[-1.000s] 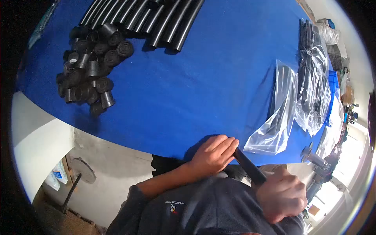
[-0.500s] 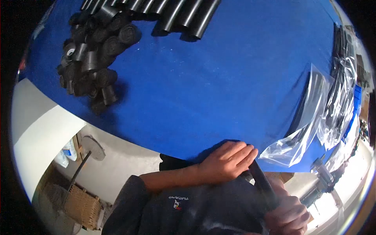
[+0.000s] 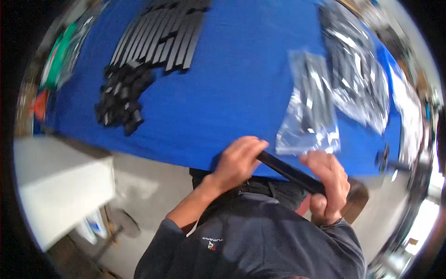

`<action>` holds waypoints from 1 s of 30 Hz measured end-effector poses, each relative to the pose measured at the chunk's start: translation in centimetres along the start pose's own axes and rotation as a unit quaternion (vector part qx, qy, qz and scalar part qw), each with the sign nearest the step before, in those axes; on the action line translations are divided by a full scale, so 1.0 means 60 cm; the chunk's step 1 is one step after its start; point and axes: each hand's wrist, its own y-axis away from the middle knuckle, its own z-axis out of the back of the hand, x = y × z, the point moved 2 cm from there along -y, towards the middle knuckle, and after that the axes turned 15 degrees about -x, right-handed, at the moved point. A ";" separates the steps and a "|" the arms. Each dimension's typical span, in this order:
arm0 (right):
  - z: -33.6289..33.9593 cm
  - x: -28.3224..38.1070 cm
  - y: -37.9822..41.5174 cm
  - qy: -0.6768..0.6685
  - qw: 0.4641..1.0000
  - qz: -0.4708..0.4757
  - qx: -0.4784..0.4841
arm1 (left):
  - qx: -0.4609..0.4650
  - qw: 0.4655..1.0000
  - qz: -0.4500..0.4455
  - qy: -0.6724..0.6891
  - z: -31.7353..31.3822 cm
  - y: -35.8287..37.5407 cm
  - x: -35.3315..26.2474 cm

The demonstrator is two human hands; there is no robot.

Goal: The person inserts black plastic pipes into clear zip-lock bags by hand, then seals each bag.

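A black tube [image 3: 291,173] slants between my hands at the front edge of the blue-covered table [image 3: 223,107]. My left hand [image 3: 239,160] is closed over its upper left end. Its lower right end runs into my right hand [image 3: 329,183], whose fingers and thumb wrap round it. Motion blurs both hands a little. Just beyond them lies a clear plastic bag [image 3: 309,100] with dark tubes inside.
A row of long black tubes [image 3: 160,39] lies at the far left, with a heap of short black rolls [image 3: 121,95] nearer. More bagged black pieces [image 3: 355,65] lie at the right. A white surface [image 3: 65,186] stands at the lower left.
The view has shifted, bringing more of the right side and my body into sight. My right hand has risen towards the table edge, and the tube now shows between both hands.
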 end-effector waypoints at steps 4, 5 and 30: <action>0.121 -0.015 0.165 0.219 0.968 -0.110 0.058 | -0.004 0.998 0.010 0.057 0.023 -0.027 -0.027; 0.139 -0.012 0.204 0.191 0.965 -0.166 0.069 | 0.005 0.997 -0.024 0.072 0.013 -0.041 -0.048; 0.151 0.008 0.408 -0.100 0.804 -0.585 0.021 | 0.054 0.957 -0.213 -0.190 -0.117 -0.055 -0.063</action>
